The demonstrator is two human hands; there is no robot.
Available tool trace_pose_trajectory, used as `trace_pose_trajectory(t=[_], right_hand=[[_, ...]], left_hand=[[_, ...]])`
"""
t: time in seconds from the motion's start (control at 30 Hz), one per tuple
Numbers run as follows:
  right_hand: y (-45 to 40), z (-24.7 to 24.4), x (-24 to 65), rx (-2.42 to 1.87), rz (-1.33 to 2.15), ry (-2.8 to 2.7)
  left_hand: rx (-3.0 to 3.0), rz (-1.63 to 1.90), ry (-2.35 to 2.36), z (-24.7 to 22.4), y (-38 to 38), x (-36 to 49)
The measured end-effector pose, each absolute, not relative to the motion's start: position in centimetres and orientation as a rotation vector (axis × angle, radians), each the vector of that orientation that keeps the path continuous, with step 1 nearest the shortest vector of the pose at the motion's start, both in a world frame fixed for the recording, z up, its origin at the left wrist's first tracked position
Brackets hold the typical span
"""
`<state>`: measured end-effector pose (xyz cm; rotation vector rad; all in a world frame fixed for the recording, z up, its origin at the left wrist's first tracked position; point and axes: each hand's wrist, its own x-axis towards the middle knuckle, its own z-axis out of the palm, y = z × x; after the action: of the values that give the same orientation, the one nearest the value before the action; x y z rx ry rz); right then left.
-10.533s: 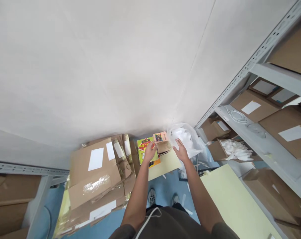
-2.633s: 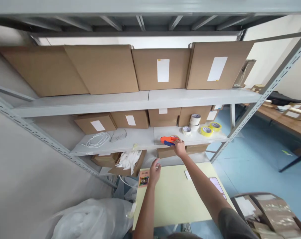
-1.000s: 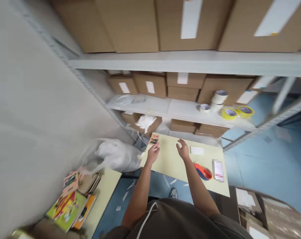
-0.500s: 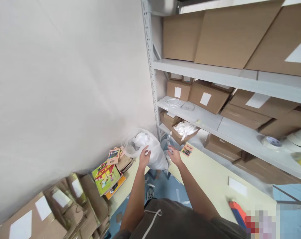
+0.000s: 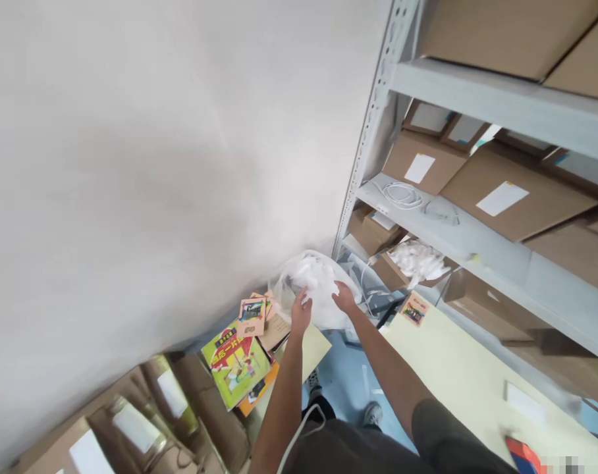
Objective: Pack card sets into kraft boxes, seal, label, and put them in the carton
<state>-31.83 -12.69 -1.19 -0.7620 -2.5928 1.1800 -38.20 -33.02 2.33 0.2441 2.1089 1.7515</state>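
Note:
A large white translucent plastic bag [image 5: 323, 313] with white material inside stands between the table ends, against the wall. My left hand [image 5: 301, 311] is at the bag's near left side, thumb and fingers a little apart, with nothing visible between them. On the bag's right side is my right hand [image 5: 344, 296], its fingers spread and touching or just above the plastic. Left of my left hand lie a green picture book [image 5: 236, 364] and an orange-framed card [image 5: 252, 316].
Grey metal shelving [image 5: 452, 227] on the right holds cardboard boxes, a coiled white cable [image 5: 402, 195] and a box of white material [image 5: 417, 261]. A cream tabletop [image 5: 457, 355] runs below it. Flattened cardboard [image 5: 213, 401] is piled at lower left. Pale wall [image 5: 155, 164] rises behind.
The view has shifted and moved closer to the bag. My right hand has come in from beside the bag onto its right side; my left hand remains near its left side.

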Motion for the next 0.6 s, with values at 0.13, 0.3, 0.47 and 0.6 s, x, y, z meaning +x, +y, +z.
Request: trace_pose_trajectory(t=[0.13, 0.3, 0.47, 0.6], right_hand=[[-11.9, -4.9, -34.9, -0.940, 1.061, -2.714], [-12.4, -6.2, -36.3, -0.970, 0.999, -2.920], [-16.3, -3.8, -37.9, -0.768, 1.051, -2.991], [-18.4, 0.6, -38.3, -0.410, 1.140, -2.872]], left_hand=[[0.233, 1.689, 2.080, 0.8, -33.3, -39.1], [0.204, 1.712, 2.015, -0.1, -34.7, -38.9], [0.194, 1.708, 2.033, 0.4, -36.7, -39.1], [0.243, 1.701, 2.135, 1.4, -37.3, -40.4]])
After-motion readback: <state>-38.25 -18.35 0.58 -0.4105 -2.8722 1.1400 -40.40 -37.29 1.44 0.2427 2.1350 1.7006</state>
